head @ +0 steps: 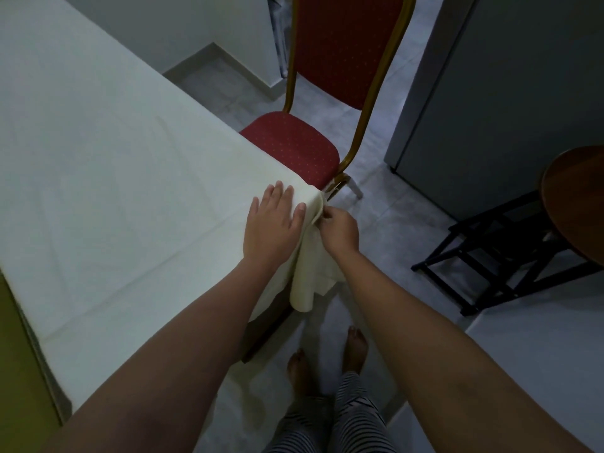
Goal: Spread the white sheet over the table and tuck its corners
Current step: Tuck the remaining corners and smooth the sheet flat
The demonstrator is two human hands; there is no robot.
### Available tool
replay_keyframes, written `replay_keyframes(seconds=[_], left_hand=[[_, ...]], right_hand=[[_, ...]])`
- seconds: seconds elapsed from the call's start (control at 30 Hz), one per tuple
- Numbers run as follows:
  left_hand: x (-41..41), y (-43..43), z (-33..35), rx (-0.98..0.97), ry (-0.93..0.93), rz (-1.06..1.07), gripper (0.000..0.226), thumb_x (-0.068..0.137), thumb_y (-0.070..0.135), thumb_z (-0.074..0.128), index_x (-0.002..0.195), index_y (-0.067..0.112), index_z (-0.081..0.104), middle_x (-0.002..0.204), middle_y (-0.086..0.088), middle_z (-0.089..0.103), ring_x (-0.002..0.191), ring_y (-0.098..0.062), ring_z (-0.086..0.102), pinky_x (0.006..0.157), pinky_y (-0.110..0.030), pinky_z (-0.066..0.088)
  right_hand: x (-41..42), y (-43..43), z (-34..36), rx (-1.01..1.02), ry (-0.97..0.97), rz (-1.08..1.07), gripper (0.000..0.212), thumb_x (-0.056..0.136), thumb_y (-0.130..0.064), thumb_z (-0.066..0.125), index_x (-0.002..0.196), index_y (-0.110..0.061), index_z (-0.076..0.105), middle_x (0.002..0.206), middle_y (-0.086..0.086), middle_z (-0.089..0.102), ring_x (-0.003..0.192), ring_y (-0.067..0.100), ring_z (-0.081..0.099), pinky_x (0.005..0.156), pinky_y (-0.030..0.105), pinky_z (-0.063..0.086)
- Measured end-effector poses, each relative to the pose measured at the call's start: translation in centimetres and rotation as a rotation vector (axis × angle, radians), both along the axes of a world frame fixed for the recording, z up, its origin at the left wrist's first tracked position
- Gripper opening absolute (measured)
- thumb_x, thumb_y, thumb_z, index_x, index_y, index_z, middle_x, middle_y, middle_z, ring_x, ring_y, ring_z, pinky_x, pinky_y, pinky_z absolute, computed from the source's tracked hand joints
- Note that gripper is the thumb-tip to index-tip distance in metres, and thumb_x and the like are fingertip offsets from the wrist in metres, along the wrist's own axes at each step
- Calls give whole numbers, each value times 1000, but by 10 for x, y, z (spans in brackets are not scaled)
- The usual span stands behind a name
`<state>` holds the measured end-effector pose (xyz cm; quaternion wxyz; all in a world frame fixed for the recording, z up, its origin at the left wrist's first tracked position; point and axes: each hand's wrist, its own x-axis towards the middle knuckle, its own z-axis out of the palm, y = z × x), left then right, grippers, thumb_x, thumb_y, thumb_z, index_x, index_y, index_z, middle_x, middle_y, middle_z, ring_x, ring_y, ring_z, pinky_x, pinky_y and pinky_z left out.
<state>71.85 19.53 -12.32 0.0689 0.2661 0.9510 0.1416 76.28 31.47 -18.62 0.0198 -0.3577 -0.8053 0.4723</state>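
Two hands (273, 223) (340, 232) on white sheet (114, 165), corner pinched

One head-worn wide-angle camera looks steeply down from close above the table (268, 331) corner, with floor (392, 230) right of it.

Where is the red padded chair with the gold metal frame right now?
Head view, upper centre: the red padded chair stands at the white sheet's right edge, just beyond the right hand.

The table (266, 326) — dark wood showing only below the near corner — lies covered by the white sheet (114, 178).
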Motion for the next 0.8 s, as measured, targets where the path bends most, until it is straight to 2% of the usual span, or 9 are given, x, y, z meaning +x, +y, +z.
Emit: replay_keyframes(seconds=[0.1,0.2,0.3,0.37,0.5,0.6,0.73,0.8], left_hand=[[-1,-1,-1,-5,-3,-5,55,101,43,22,149,17,28,158,-5,22,147,-18,13,119,-41,9],[-1,-1,0,-3,-9,-6,55,101,44,21,149,17,28,158,-4,21,147,-18,13,120,-41,9],[-1,0,0,-13,5,-15,56,101,44,20,148,17,30,158,-5,23,147,-20,15,120,-43,12],[-1,0,-1,-18,5,-16,56,101,44,20,148,16,30,158,-6,23,147,-21,15,120,-44,12],[-1,-1,0,-16,2,-12,56,101,45,20,149,16,29,158,-6,23,147,-21,15,120,-45,13],[-1,-1,-1,-16,-1,-13,56,101,45,20,149,17,29,158,-5,23,147,-21,15,120,-45,13],[0,-2,2,-7,-5,-18,56,101,44,21,149,17,29,158,-5,22,147,-20,14,120,-44,12],[-1,-2,2,-6,-13,-21,56,101,44,22,149,17,28,158,-5,21,147,-20,14,120,-44,12]], right_hand=[[7,17,1,228,-94,-12,19,92,-21,54,88,-16,71,83,2,68,80,20,61,81,35,46],[24,35,11,489,-120,-30,15,91,-21,52,84,-17,64,82,-2,61,83,16,53,80,35,32],[37,36,19,652,-97,-15,11,90,-21,49,86,-17,59,86,-1,57,88,18,51,80,36,32],[42,25,16,660,-105,36,10,90,-21,50,91,-16,58,91,2,59,90,20,53,81,36,36],[45,-6,3,520,-89,126,6,90,-17,54,95,-14,54,93,4,64,90,23,58,83,38,40],[42,3,6,490,-97,51,7,90,-15,53,96,-14,54,93,4,62,91,23,56,83,37,38],[29,46,18,598,-134,-26,14,91,-14,49,98,-12,60,95,6,63,94,24,54,82,37,37],[20,51,21,576,-106,-51,16,91,-12,47,96,-9,62,96,8,63,94,24,54,80,36,38]])
